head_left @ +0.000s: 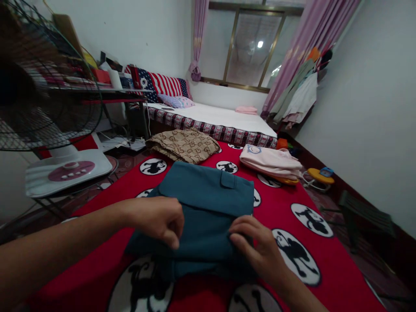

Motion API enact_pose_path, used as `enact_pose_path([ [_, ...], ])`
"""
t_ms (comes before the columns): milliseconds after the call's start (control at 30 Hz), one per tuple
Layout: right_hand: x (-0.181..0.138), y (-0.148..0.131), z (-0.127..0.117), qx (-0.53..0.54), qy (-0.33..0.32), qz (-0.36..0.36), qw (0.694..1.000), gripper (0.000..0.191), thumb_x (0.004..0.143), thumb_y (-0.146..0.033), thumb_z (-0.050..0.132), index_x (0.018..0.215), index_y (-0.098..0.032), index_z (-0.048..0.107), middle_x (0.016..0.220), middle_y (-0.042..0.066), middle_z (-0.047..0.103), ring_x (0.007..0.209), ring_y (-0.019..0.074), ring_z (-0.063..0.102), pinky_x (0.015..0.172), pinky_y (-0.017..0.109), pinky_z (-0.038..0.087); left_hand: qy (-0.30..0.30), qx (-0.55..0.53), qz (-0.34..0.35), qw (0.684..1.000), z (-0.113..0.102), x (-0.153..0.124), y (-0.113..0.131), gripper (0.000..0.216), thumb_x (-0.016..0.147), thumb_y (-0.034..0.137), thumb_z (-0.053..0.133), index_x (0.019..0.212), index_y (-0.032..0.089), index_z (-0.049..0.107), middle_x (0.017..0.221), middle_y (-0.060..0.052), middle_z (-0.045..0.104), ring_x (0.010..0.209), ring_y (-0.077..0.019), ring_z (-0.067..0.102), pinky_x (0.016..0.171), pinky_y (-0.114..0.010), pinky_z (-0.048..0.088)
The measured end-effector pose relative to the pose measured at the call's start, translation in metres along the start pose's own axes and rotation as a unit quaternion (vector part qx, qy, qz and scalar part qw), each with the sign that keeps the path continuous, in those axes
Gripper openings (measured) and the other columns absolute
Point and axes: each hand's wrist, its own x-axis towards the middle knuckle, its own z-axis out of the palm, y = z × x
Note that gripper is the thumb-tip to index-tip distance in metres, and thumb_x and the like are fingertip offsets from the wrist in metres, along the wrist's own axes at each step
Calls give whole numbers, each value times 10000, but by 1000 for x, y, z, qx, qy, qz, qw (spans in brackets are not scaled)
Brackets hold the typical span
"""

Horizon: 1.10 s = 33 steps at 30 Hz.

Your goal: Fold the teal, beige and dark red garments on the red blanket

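Observation:
A dark teal garment (208, 229), folded into a rough rectangle with a pocket flap (228, 180) near its far right corner, lies in front of me. My left hand (159, 219) is over its left part, fingers curled and thumb pointing down onto the cloth. Whether any fabric is caught inside those fingers is hidden. At the garment's right edge, my right hand (255, 242) has its fingers and thumb closed on the cloth. The near edge of the garment is uneven, with a lower layer showing beneath the fold.
Under everything spreads a red blanket (328, 268) with monkey-figure circles. Beyond the garment lie a brown patterned cloth (186, 145) and folded pale pink clothes (269, 161). A fan (68, 167) stands left, a yellow stool (320, 175) right. A bed (214, 115) is at the back.

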Motion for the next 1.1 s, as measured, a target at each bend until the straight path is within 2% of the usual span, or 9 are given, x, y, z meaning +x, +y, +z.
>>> enact_pose_path([
  [100, 8, 38, -14, 8, 200, 122, 972, 285, 856, -422, 601, 1040, -208, 630, 1110, 101, 619, 1066, 245, 581, 874, 381, 493, 273, 25, -65, 959, -12, 22, -33, 396, 864, 506, 528, 994, 179, 709, 959, -56, 722, 884, -209, 657, 763, -272, 484],
  [200, 18, 74, -18, 112, 236, 292, 920, 605, 739, -528, 669, 1203, -164, 534, 1190, 163, 592, 1059, 299, 611, 779, 409, 549, 467, 96, -186, 859, -20, 43, -76, 709, 778, 596, 588, 1331, 156, 518, 1311, -154, 574, 1216, -322, 523, 1002, -394, 407],
  [300, 28, 91, -9, 211, 217, 381, 874, 756, 691, -573, 689, 1280, -150, 476, 1135, 169, 632, 951, 293, 669, 716, 402, 573, 430, 33, -270, 861, -16, 57, -107, 1011, 677, 683, 642, 1462, 134, 320, 1398, -206, 494, 1242, -363, 512, 1000, -422, 418],
  [433, 42, 81, 12, 211, 210, 350, 888, 857, 595, -494, 795, 1318, -162, 475, 1178, 149, 660, 1027, 290, 660, 874, 413, 549, 410, -24, -280, 868, 3, 71, -116, 1110, 637, 690, 676, 1493, 130, 244, 1434, -221, 461, 1263, -379, 504, 993, -425, 429],
  [600, 46, 58, 26, 191, 270, 298, 895, 787, 586, -364, 794, 1290, -163, 505, 1191, 133, 667, 1034, 271, 657, 952, 409, 510, 449, -56, -190, 871, 11, 83, -100, 914, 662, 465, 729, 1424, 97, 383, 1353, -181, 559, 1227, -326, 550, 1011, -386, 444],
  [767, 53, 48, -28, 159, 312, 265, 898, 680, 565, -361, 800, 1181, -170, 587, 1058, 98, 713, 914, 263, 681, 856, 409, 542, 527, -59, -63, 845, -30, 103, -60, 788, 663, 387, 736, 1367, 142, 479, 1279, -111, 620, 1148, -277, 605, 994, -345, 470],
  [867, 61, 73, -73, 123, 343, 266, 893, 738, 541, -381, 818, 1208, -183, 573, 1072, 97, 705, 910, 264, 677, 823, 405, 547, 549, -37, -38, 834, -53, 139, -43, 837, 691, 431, 737, 1407, 132, 424, 1290, -134, 597, 1168, -283, 585, 1009, -352, 451],
  [1000, 52, 128, -93, -89, 334, 290, 892, 717, 575, -386, 775, 1215, -146, 560, 1195, 177, 638, 1091, 332, 601, 953, 479, 461, 508, 1, -139, 850, -47, 194, -47, 958, 686, 441, 764, 1473, 124, 320, 1396, -223, 455, 1267, -381, 475, 1030, -467, 407],
  [1100, 32, 144, -77, -233, 361, 233, 872, 520, 725, -395, 656, 1166, -130, 585, 1226, 201, 602, 1184, 347, 529, 1018, 527, 386, 504, 16, -130, 854, -29, 213, -58, 668, 775, 366, 691, 1377, 158, 489, 1434, -203, 400, 1313, -365, 422, 1054, -480, 382],
])
